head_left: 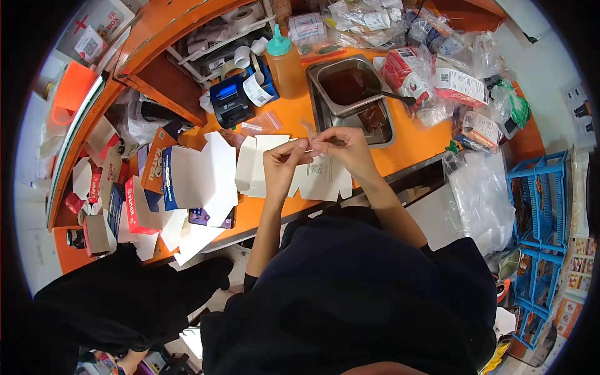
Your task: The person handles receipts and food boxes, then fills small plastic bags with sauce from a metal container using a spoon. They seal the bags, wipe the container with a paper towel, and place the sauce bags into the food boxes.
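My left hand point(285, 164) and my right hand point(345, 149) meet above the counter, the fingers of both pinched together. Between the fingertips is a small piece of clear plastic point(308, 127), partly hidden; its exact kind does not show. Beneath my hands an unfolded white cardboard box point(250, 164) lies flat, with a printed code on its right part. Small clear plastic bags point(262, 122) lie on the orange counter just beyond it.
Steel pans point(350, 87) of dark sauce with a ladle point(397, 96), a squeeze bottle point(285, 69) and a blue label printer point(232, 100) stand behind. Opened boxes point(199, 178) crowd the left, near a phone point(206, 218). Bagged packages point(459, 86) fill the right. Another person's dark clothing point(125, 300) is at lower left.
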The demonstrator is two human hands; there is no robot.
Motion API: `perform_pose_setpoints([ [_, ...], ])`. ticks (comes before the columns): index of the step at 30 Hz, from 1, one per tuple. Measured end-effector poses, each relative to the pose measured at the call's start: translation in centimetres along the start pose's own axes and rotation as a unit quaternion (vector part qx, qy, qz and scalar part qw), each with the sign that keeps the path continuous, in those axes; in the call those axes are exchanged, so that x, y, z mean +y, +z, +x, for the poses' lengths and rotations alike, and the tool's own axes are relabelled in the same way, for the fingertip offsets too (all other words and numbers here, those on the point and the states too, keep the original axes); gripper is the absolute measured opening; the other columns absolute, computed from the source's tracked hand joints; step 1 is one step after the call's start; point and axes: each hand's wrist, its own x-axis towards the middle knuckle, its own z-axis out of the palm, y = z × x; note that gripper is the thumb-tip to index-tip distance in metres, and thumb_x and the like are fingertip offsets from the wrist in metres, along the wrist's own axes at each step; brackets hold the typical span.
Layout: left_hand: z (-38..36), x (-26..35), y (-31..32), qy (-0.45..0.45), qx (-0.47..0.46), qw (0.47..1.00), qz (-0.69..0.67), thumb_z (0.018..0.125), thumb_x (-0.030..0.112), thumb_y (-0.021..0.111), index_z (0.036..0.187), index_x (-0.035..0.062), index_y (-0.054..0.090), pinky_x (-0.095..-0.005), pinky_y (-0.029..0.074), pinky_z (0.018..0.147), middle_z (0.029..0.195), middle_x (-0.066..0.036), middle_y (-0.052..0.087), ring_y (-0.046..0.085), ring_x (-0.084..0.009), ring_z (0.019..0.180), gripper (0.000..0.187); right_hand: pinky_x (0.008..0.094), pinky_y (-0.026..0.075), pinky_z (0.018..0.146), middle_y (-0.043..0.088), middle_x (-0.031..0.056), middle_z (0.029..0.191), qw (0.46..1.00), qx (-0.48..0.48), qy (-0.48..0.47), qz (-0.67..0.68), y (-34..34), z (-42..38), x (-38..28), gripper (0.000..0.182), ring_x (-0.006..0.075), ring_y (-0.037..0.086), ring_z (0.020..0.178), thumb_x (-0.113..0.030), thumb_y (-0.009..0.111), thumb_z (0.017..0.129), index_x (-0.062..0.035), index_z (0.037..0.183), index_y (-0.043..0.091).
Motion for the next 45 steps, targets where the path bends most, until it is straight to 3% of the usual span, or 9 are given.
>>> perform_pose_setpoints([
  [4, -0.9, -0.1, 0.1, 0.057, -0.028, 0.994, 0.09, 0.089, 0.013, 0.068, 0.107, -0.0077, 0.066, -0.0316, 0.06, 0.075, 0.093, -0.017, 0.07, 0.07, -0.0204, 0.082, 0.027, 0.0212, 0.047, 0.069, 0.068, 0.0043, 0.079, 0.988, 0.026, -0.033, -0.15, 0.8, -1.0, -0.7, 0.01, 0.0067, 0.06, 0.074, -0.006, 0.074, 0.08, 0.0018, 0.084, 0.069],
  [14, -0.4, -1.7, -0.1, 0.089, 0.043, 0.99, 0.101, 0.082, -0.009, 0.063, 0.101, -0.0099, 0.067, -0.0271, 0.058, 0.076, 0.088, -0.014, 0.071, 0.068, -0.0149, 0.08, 0.019, 0.0218, 0.047, 0.073, 0.063, 0.0026, 0.087, 0.998, -0.037, -0.051, 0.025, 1.0, -1.7, 1.0, 0.006, 0.0066, 0.058, 0.078, -0.003, 0.067, 0.087, 0.002, 0.089, 0.064],
  [18, -0.5, 0.3, 1.9, 0.194, 0.12, 0.929, 0.292, 0.07, 0.001, 0.072, 0.099, 0.0064, 0.069, -0.0249, 0.05, 0.06, 0.099, -0.008, 0.063, 0.064, -0.0152, 0.074, 0.03, 0.0248, 0.05, 0.065, 0.063, 0.0029, 0.078, 0.989, 0.056, -0.133, -0.028, 0.5, -1.9, -0.8, 0.01, 0.0091, 0.061, 0.071, 0.003, 0.071, 0.077, 0.0006, 0.082, 0.062],
  [20, -0.6, 1.0, 2.9, 0.228, 0.149, 0.884, 0.379, 0.066, 0.002, 0.072, 0.099, 0.0111, 0.069, -0.0259, 0.047, 0.057, 0.104, -0.007, 0.06, 0.063, -0.0165, 0.076, 0.034, 0.0231, 0.049, 0.057, 0.062, 0.0023, 0.074, 0.917, 0.15, -0.262, -0.261, -0.6, -1.9, -1.3, 0.01, 0.0077, 0.06, 0.065, 0.005, 0.069, 0.076, 0.0007, 0.078, 0.06],
  [23, -0.2, 0.9, 3.3, 0.273, -0.038, 0.885, 0.376, 0.068, 0.001, 0.072, 0.106, 0.0116, 0.069, -0.0259, 0.05, 0.062, 0.107, -0.004, 0.063, 0.063, -0.0173, 0.079, 0.04, 0.0216, 0.047, 0.053, 0.062, 0.0015, 0.071, 0.947, 0.184, -0.213, -0.155, -0.7, -1.7, -0.5, 0.011, 0.0073, 0.058, 0.059, 0.006, 0.066, 0.077, -0.0004, 0.076, 0.057],
  [28, 0.0, 0.6, 3.5, 0.267, -0.042, 0.88, 0.39, 0.07, 0.012, 0.081, 0.108, 0.0111, 0.07, -0.0235, 0.052, 0.059, 0.113, -0.006, 0.066, 0.064, -0.0134, 0.074, 0.04, 0.0227, 0.047, 0.064, 0.064, 0.0066, 0.084, 0.99, 0.074, -0.035, 0.113, -4.2, -1.0, -0.2, 0.03, 0.0111, 0.061, 0.071, 0.0, 0.068, 0.084, -0.0019, 0.108, 0.05],
  [33, 0.0, 0.2, 2.8, 0.2, 0.046, 0.901, 0.381, 0.071, 0.014, 0.081, 0.111, 0.005, 0.069, -0.0194, 0.05, 0.05, 0.107, -0.008, 0.071, 0.069, -0.0097, 0.077, 0.043, 0.0262, 0.047, 0.067, 0.058, 0.0046, 0.095, 0.866, 0.448, -0.09, 0.203, -8.0, 3.5, 4.6, 0.038, 0.014, 0.061, 0.078, -0.012, 0.068, 0.089, 0.0003, 0.118, 0.048],
  [38, -0.5, 0.4, 2.4, 0.18, 0.056, 0.918, 0.349, 0.071, 0.015, 0.082, 0.112, 0.0018, 0.068, -0.0196, 0.05, 0.052, 0.104, -0.01, 0.072, 0.068, -0.0086, 0.075, 0.045, 0.0282, 0.048, 0.064, 0.059, 0.0076, 0.09, 0.941, 0.267, -0.16, -0.136, -11.6, 9.9, 3.0, 0.021, 0.0163, 0.06, 0.071, -0.008, 0.062, 0.09, 0.0051, 0.106, 0.059],
  [45, -0.8, 0.0, 0.5, 0.15, 0.104, 0.922, 0.343, 0.071, 0.014, 0.082, 0.115, 0.0031, 0.068, -0.0189, 0.05, 0.053, 0.1, -0.008, 0.073, 0.067, -0.0074, 0.073, 0.047, 0.033, 0.052, 0.067, 0.062, 0.0181, 0.1, 0.861, -0.033, -0.313, -0.4, -10.5, 12.0, 0.2, 0.027, 0.0273, 0.063, 0.075, 0.007, 0.048, 0.086, 0.0091, 0.112, 0.057],
])
